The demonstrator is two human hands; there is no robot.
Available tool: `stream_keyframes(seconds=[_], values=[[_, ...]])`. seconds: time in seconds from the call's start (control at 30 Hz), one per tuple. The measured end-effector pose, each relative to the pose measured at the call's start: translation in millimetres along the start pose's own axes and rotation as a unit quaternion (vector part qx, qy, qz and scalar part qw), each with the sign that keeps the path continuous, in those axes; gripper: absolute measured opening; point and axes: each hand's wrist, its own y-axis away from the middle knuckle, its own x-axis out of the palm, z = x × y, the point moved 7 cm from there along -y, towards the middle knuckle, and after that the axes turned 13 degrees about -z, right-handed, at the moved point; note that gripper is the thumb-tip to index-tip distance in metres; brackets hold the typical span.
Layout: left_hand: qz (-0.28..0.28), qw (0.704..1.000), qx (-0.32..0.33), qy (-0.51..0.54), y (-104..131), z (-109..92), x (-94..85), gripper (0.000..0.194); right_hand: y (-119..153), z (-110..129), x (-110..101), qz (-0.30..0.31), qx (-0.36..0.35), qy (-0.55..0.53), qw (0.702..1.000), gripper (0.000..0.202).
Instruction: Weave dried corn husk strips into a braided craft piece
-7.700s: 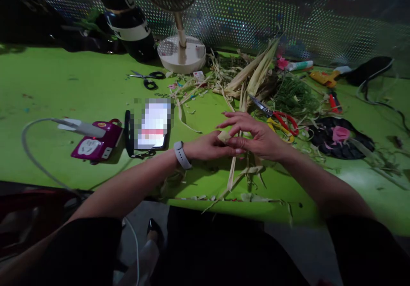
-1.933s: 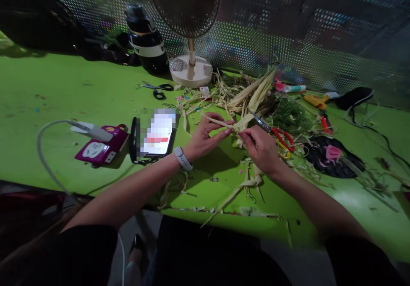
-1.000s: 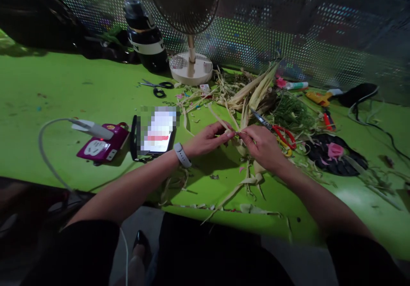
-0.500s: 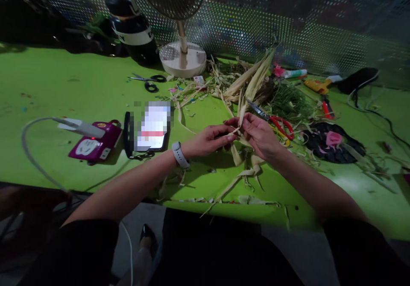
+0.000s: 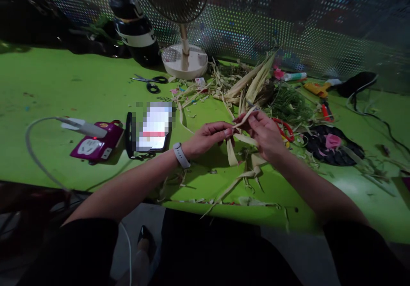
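Note:
Pale dried corn husk strips (image 5: 244, 119) run between my two hands above the green table (image 5: 105, 72). My left hand (image 5: 209, 137) pinches one end between thumb and fingertips. Closed on the other end, my right hand (image 5: 264, 133) holds the strips a short way to the right. One husk piece (image 5: 232, 152) hangs below the fingers. Just beyond lies a heap of dried husks (image 5: 253, 83). Red-handled scissors (image 5: 283, 128) rest beside my right hand, which partly hides them. Loose husk scraps (image 5: 246, 174) lie in front of both hands.
At left are a lit phone (image 5: 155, 125) and a purple power adapter (image 5: 98, 140) with a white cable. Black scissors (image 5: 153, 81), a fan (image 5: 185, 59) and a dark bottle (image 5: 137, 38) stand farther back. To the right lie green fibres (image 5: 293, 102), a yellow glue gun (image 5: 317, 88) and a black pad (image 5: 339, 149).
My right hand has moved slightly right and the strip between the hands now slants up to the right. The upright husk strip is no longer at my fingertips.

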Motion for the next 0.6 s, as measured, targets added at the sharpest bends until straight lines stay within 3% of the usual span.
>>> stream_keyframes(seconds=[0.1,0.23,0.3,0.37,0.47,0.6], values=[[-0.082,0.996,0.033,0.004,-4.3,-3.6,-11.5,0.034,-3.9,2.5,-10.9,-0.05,-0.042,0.068,0.996,0.033],[-0.144,0.988,0.046,0.018,-6.6,-5.8,-20.4,0.036,11.6,-9.7,9.4,0.086,0.008,0.156,0.984,0.036],[-0.159,0.986,0.045,0.015,-6.8,-6.0,-22.7,0.037,20.6,-11.7,18.2,0.129,-0.012,0.204,0.97,0.033],[-0.163,0.986,0.035,0.002,-7.1,-4.9,-23.7,0.036,24.4,-3.6,21.5,0.12,-0.112,0.271,0.948,0.03],[-0.158,0.987,0.029,-0.03,-7.8,-4.3,-24.6,0.036,28.9,13.2,23.1,0.079,-0.296,0.381,0.872,0.028],[-0.135,0.989,0.0,-0.061,-9.7,-2.2,-26.3,0.038,31.9,25.2,21.8,0.053,-0.409,0.443,0.796,0.022]])
